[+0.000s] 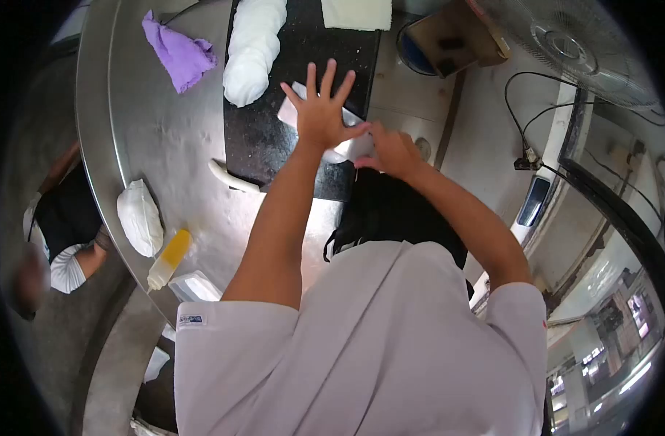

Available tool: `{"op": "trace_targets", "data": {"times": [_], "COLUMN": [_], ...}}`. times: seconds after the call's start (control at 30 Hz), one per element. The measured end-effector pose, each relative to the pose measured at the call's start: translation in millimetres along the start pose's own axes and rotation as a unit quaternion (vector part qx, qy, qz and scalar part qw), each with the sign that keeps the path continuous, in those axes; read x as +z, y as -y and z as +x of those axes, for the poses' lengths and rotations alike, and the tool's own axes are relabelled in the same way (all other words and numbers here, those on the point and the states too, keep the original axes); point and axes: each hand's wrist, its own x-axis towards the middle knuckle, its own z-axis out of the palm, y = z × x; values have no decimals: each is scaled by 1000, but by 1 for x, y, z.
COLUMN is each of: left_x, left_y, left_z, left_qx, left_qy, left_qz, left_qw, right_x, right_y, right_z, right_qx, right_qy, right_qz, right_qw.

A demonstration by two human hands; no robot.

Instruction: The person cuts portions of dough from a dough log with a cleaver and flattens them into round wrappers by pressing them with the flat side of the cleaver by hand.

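On the black board (263,149) lies a white, shiny, rectangular packet (287,112), partly hidden by both hands. My left hand (321,120) rests flat across it with fingers spread. At the packet's near right end, my right hand (394,151) has its fingers curled and pinched on the edge. The left thumb reaches almost to the right fingers. Left of the packet, a row of rounded white bundles (251,54) overlaps along the board. Beside the board's near left corner is a curved white strip (231,178).
The steel table (191,138) bears a purple cloth (178,54), a white wrapped bundle (140,218), a yellow squeeze bottle (171,254) and a folded cream cloth (356,13). A fan (565,43) stands at upper right; another person (67,218) is at left.
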Motion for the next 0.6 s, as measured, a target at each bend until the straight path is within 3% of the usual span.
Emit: {"op": "trace_targets", "data": {"times": [0.13, 0.27, 0.37, 0.4, 0.6], "left_x": [-10, 3, -2, -8, -7], "left_y": [20, -3, -15, -16, 6], "left_z": [28, -39, -22, -28, 22], "left_qx": [-3, 29, 49, 51, 28], "left_qy": [-4, 36, 72, 90, -12], "left_qz": [11, -44, -17, -23, 9], "left_qw": [1000, 998, 996, 994, 999], "right_x": [-23, 32, 30, 11, -23], "right_y": [22, -8, -12, -5, 2], "right_z": [23, -32, -42, -35, 10], "right_qx": [2, -48, -27, 30, -53], "right_qy": [1, 25, -43, 28, -30], "right_qz": [0, 3, -42, -5, -36], "right_qw": [1000, 999, 998, 999, 998]}}
